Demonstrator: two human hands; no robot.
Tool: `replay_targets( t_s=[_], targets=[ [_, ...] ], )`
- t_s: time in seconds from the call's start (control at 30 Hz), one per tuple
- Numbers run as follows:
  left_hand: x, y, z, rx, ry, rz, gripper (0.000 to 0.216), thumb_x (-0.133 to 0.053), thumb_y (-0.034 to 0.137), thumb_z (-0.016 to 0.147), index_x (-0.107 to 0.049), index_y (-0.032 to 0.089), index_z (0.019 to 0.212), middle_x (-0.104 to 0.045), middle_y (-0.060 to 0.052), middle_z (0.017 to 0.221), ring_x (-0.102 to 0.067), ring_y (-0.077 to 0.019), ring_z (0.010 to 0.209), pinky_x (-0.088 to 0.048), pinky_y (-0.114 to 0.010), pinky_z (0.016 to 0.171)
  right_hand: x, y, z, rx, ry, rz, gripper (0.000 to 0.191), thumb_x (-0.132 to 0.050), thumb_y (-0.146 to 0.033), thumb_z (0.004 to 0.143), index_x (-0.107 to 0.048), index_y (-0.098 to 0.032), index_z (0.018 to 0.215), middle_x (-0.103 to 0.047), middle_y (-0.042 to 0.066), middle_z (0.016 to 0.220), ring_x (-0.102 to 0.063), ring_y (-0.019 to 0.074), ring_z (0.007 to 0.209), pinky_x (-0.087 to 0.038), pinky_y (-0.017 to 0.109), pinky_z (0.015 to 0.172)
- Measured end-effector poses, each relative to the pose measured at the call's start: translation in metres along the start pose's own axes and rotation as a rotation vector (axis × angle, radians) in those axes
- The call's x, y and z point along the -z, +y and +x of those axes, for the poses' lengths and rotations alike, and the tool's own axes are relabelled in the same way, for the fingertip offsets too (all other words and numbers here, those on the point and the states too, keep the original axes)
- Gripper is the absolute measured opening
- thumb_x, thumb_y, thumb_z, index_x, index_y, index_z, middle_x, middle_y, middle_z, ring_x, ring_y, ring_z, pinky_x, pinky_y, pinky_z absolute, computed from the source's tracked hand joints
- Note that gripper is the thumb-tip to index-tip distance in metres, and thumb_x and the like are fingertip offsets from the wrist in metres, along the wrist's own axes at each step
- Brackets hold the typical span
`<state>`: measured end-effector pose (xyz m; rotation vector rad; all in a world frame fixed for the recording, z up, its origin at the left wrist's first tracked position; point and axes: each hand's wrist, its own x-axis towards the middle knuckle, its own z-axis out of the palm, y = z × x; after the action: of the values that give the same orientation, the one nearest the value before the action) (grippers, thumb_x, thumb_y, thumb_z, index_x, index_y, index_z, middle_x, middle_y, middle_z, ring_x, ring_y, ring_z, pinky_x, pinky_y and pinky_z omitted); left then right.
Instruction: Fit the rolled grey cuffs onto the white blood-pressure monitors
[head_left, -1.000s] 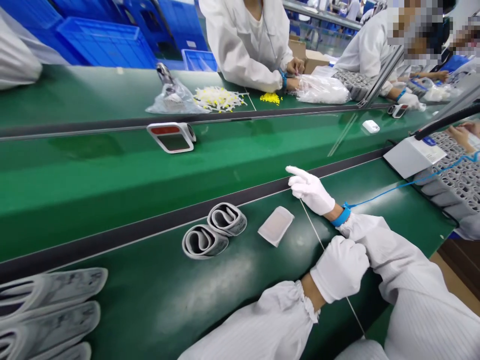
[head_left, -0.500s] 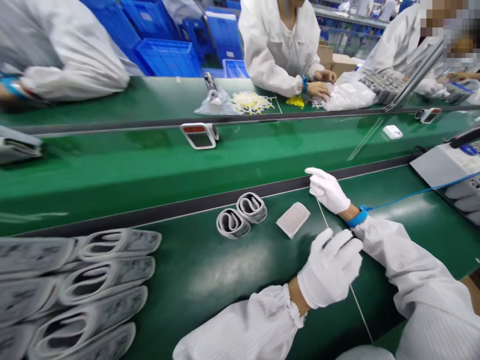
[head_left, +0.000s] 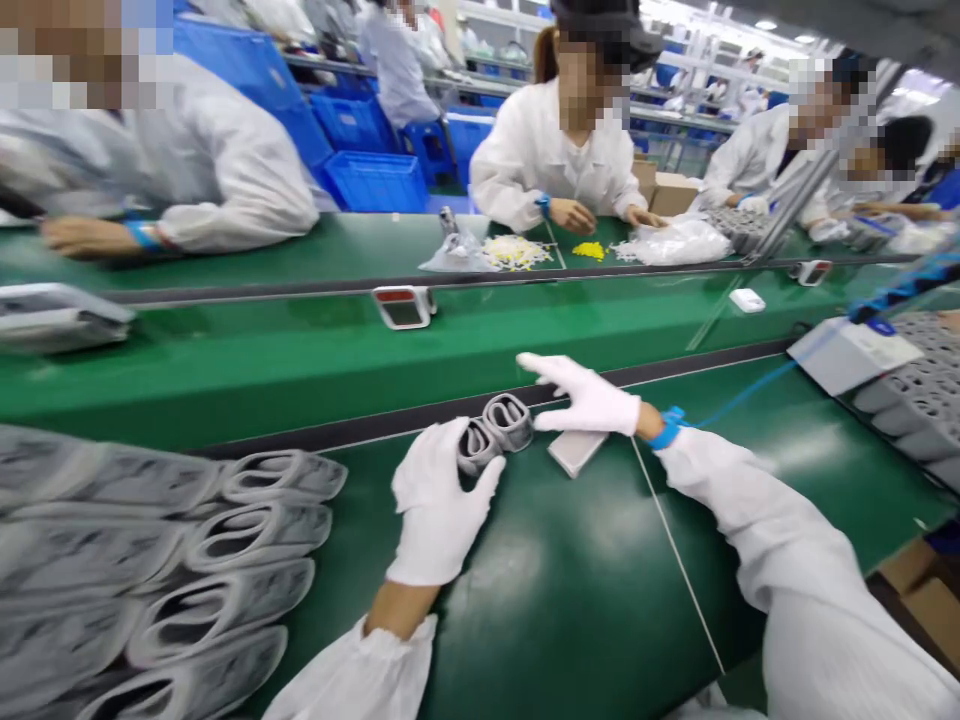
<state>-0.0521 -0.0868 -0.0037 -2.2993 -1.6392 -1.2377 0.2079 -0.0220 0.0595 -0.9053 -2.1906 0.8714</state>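
Two rolled grey fabric bands (head_left: pixel 508 424) stand on edge side by side on the green work surface. My left hand (head_left: pixel 439 505), in a white glove, is at the left roll, fingers along its far left side and thumb apart in front. That hand is spread around the roll; a firm grip does not show. My right hand (head_left: pixel 589 395), also gloved, hovers just right of the other roll, its fingers and thumb stretched apart with nothing between them. Below it lies a small flat pale rectangular piece (head_left: pixel 576 452), partly covered by the hand.
Rows of folded grey bands (head_left: pixel 225 610) lie at the left. At the right are a white box (head_left: pixel 851 350) and a tray of grey rolls (head_left: pixel 915 400). A raised green divider (head_left: pixel 300 370) runs across, with co-workers beyond. A blue cord (head_left: pixel 739 395) trails from my right wrist.
My left hand has moved left and away from me to the left roll. My right hand has moved left and opened its fingers. The view has tilted up.
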Motion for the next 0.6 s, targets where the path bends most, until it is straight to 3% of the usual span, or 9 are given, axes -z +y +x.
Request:
replay_targets(
  t_s=[0.07,0.17,0.33,0.47,0.6],
  targets=[
    [0.000,-0.001,0.002,-0.038,-0.007,-0.037,0.049,-0.065,0.037,0.089,-0.053,0.020,0.134,-0.066,-0.016,0.126,-0.059,-0.0370,0.125,-0.044,-0.054,0.109,-0.009,-0.016,0.023,0.070,-0.127,-0.140,0.080,-0.074,-0.049,0.087,-0.040,-0.025,0.156,-0.047,0.011,0.151,-0.051,0.0275,0.133,-0.044,0.038,0.107],
    [-0.001,-0.003,0.003,-0.053,0.028,-0.072,0.041,-0.067,0.035,0.088,-0.058,0.023,0.127,-0.068,-0.015,0.120,-0.061,-0.0376,0.120,-0.046,-0.055,0.106,-0.025,-0.028,0.048,-0.066,-0.266,-0.335,0.058,-0.069,-0.047,0.090,-0.054,-0.026,0.142,-0.064,0.007,0.129,-0.064,0.0266,0.112,-0.048,0.033,0.092],
    [0.001,-0.009,0.009,0.035,0.080,-0.059,0.020,-0.061,0.037,0.090,-0.060,0.022,0.102,-0.068,-0.018,0.115,-0.062,-0.0422,0.118,-0.049,-0.059,0.099,-0.048,-0.020,0.061,-0.272,-0.154,-0.418,0.058,-0.070,-0.054,0.082,-0.053,-0.026,0.130,-0.073,0.004,0.105,-0.069,0.0274,0.089,-0.046,0.030,0.069],
    [0.001,-0.013,0.010,0.101,0.075,-0.041,0.021,-0.063,0.042,0.089,-0.055,0.022,0.090,-0.068,-0.018,0.111,-0.063,-0.0415,0.113,-0.049,-0.057,0.095,-0.056,-0.006,0.063,-0.335,-0.096,-0.272,0.057,-0.076,-0.059,0.076,-0.058,-0.028,0.119,-0.072,0.001,0.098,-0.069,0.0244,0.086,-0.048,0.027,0.066],
    [-0.001,-0.019,0.004,0.160,0.172,-0.025,0.023,-0.063,0.041,0.087,-0.049,0.023,0.087,-0.065,-0.017,0.112,-0.060,-0.0405,0.113,-0.046,-0.057,0.095,-0.038,-0.008,0.059,-0.531,0.044,0.169,0.038,-0.072,-0.051,0.082,-0.065,-0.016,0.093,-0.071,0.006,0.081,-0.068,0.0200,0.069,-0.051,0.025,0.056]
  ],
)
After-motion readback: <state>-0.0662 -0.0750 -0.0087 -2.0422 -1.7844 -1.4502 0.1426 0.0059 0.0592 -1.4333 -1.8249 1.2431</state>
